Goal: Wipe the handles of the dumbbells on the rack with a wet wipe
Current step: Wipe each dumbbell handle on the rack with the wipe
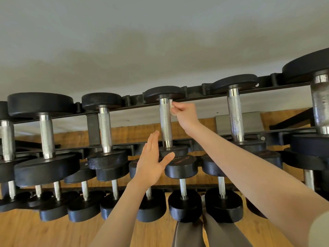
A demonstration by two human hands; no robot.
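Note:
A black two-tier rack (195,97) carries several black dumbbells with knurled steel handles. My right hand (185,114) pinches a small white wet wipe (171,106) against the far right side of the middle dumbbell's handle (165,122), just under its far head. My left hand (153,161) is flat with straight fingers, held in front of that dumbbell's near head (175,151), its thumb lying across it. It holds nothing.
Neighbouring handles stand left (105,127) and right (235,114) of the one being wiped. A lower tier (185,205) of smaller dumbbells sits nearer me. A wood floor (44,234) and a pale wall (160,41) surround the rack. My grey-clad legs (195,234) show below.

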